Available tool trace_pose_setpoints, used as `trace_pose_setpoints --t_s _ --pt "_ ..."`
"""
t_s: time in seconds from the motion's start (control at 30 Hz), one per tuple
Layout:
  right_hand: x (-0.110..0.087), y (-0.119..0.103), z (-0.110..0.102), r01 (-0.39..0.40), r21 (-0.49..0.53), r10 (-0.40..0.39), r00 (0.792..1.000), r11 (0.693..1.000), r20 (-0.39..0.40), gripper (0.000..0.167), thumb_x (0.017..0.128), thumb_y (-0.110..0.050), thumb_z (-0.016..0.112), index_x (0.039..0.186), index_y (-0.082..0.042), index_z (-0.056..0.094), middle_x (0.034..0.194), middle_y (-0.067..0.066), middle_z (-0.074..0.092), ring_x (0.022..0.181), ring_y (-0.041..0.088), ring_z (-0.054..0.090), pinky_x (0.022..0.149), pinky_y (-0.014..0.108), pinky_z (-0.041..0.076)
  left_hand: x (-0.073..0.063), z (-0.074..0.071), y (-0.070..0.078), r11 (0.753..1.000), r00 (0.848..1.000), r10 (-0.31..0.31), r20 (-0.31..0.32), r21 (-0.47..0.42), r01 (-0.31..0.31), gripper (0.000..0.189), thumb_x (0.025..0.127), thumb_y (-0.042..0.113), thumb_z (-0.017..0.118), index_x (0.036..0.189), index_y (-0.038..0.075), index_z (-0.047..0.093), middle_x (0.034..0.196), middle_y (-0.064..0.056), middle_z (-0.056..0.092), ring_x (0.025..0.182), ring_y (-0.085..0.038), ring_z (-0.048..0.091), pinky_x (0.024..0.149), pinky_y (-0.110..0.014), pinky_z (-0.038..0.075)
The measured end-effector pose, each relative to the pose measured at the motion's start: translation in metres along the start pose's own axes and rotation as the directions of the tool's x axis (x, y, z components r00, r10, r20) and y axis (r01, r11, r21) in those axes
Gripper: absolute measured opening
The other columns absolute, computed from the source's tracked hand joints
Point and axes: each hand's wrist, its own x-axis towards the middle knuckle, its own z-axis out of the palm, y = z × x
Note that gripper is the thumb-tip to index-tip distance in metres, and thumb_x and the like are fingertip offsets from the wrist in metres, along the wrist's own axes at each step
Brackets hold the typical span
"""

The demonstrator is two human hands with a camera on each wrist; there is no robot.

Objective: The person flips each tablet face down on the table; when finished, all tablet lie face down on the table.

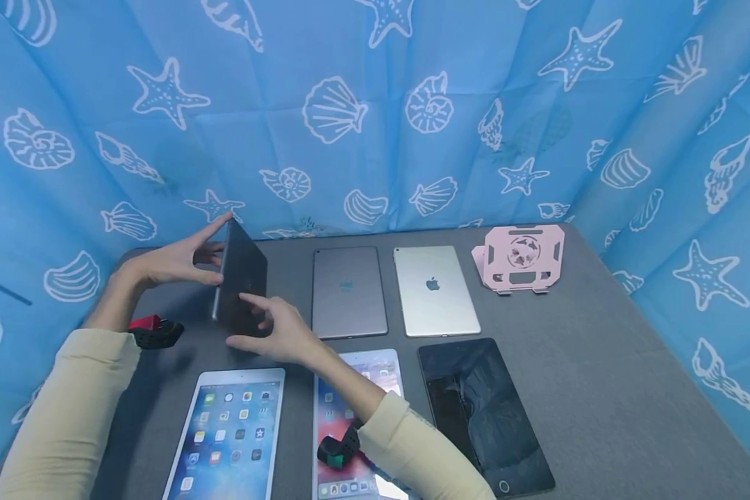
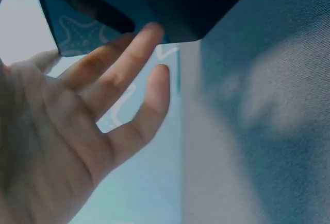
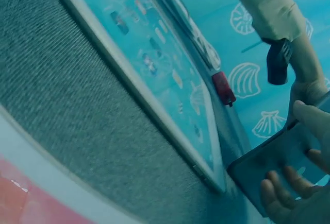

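Note:
A dark grey tablet stands steeply on edge at the left, its back turned right. Its glossy screen side faces left and mirrors the curtain print. My left hand holds it by the far upper corner and near edge between index finger and thumb; the other fingers spread at the glass side. My right hand reaches across to the back, fingertips against its surface and thumb by the lower edge. Below lies a white tablet with a lit screen of app icons.
A second lit tablet lies under my right forearm, beside a black tablet. Face down behind are a grey tablet and a silver tablet. A pink stand is at back right. A shell-print curtain borders the table.

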Motion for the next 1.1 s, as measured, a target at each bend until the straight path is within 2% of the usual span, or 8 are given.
trace_pose_setpoints --t_s 0.17,0.3,0.4,0.53,0.7,0.87,1.0,1.1 --pt "0.0 0.01 0.003 -0.041 -0.119 0.044 0.999 0.992 0.03 0.072 0.09 -0.034 0.078 0.153 -0.013 0.048 0.136 0.016 0.057 0.12 0.024 0.059 0.089 0.02 0.048 -0.009 -0.009 -0.003 0.993 0.997 -0.032 0.067 -0.111 0.039 0.119 0.092 0.013 0.073 0.162 0.03 -0.021 0.169 -0.032 0.006 0.147 -0.056 0.032 0.107 -0.059 0.048" --pt "0.0 0.013 0.007 -0.064 -0.228 0.073 0.997 0.972 0.03 0.075 0.09 -0.037 0.079 0.154 -0.016 0.047 0.135 0.013 0.06 0.118 0.02 0.058 0.088 0.021 0.048 -0.014 -0.014 -0.009 0.972 0.994 -0.002 0.11 -0.232 0.028 0.12 0.091 0.004 0.072 0.161 0.025 -0.024 0.163 -0.037 0.021 0.132 -0.025 0.062 0.094 -0.037 0.059" --pt "-0.001 0.012 0.012 -0.063 -0.315 0.076 0.997 0.947 0.03 0.08 0.088 -0.041 0.081 0.156 -0.021 0.044 0.139 0.012 0.059 0.121 0.021 0.056 0.092 0.025 0.05 -0.017 -0.014 -0.017 0.959 0.993 0.019 0.121 -0.283 0.016 0.12 0.092 0.0 0.07 0.161 0.027 -0.024 0.161 -0.033 0.03 0.119 -0.007 0.068 0.091 -0.034 0.06" --pt "-0.003 0.011 0.017 -0.044 -0.398 0.048 0.999 0.916 0.001 0.08 0.087 -0.038 0.082 0.156 -0.024 0.044 0.142 0.012 0.057 0.124 0.022 0.053 0.095 0.027 0.051 -0.022 -0.013 -0.025 0.954 0.994 0.016 0.108 -0.3 0.017 0.119 0.092 -0.001 0.069 0.161 0.031 -0.022 0.156 -0.02 0.041 0.116 -0.008 0.069 0.091 -0.036 0.06" --pt "-0.006 0.012 0.02 -0.021 -0.443 0.01 1.0 0.896 -0.027 0.073 0.09 -0.032 0.08 0.155 -0.024 0.046 0.14 0.011 0.058 0.123 0.022 0.053 0.093 0.026 0.051 -0.025 -0.011 -0.03 0.938 0.994 0.002 0.108 -0.345 0.036 0.12 0.092 -0.001 0.069 0.161 0.032 -0.024 0.16 -0.037 0.023 0.115 -0.01 0.07 0.09 -0.037 0.061" --pt "-0.006 0.015 0.016 -0.013 -0.437 0.011 1.0 0.899 -0.007 0.07 0.091 -0.029 0.079 0.154 -0.023 0.048 0.141 0.011 0.058 0.126 0.024 0.053 0.097 0.028 0.051 -0.027 -0.008 -0.038 0.917 0.991 -0.02 0.131 -0.393 0.071 0.122 0.091 -0.007 0.067 0.159 0.029 -0.028 0.161 -0.029 0.031 0.114 -0.012 0.072 0.09 -0.038 0.061" --pt "-0.006 0.018 0.011 -0.025 -0.425 0.025 1.0 0.905 -0.004 0.068 0.09 -0.028 0.08 0.151 -0.019 0.052 0.139 0.012 0.058 0.126 0.025 0.052 0.098 0.028 0.05 -0.026 -0.001 -0.044 0.941 0.994 -0.072 0.087 -0.325 0.096 0.121 0.091 -0.001 0.071 0.16 0.023 -0.026 0.161 -0.044 0.008 0.105 -0.01 0.074 0.087 -0.032 0.061" --pt "-0.007 0.019 0.008 -0.055 -0.423 0.058 0.998 0.905 -0.007 0.069 0.088 -0.029 0.082 0.149 -0.016 0.054 0.137 0.012 0.057 0.123 0.024 0.054 0.097 0.026 0.051 -0.023 0.007 -0.05 0.965 0.992 -0.118 0.032 -0.234 0.122 0.121 0.09 0.007 0.075 0.162 0.021 -0.021 0.159 -0.046 0.016 0.097 -0.012 0.075 0.086 -0.032 0.06"
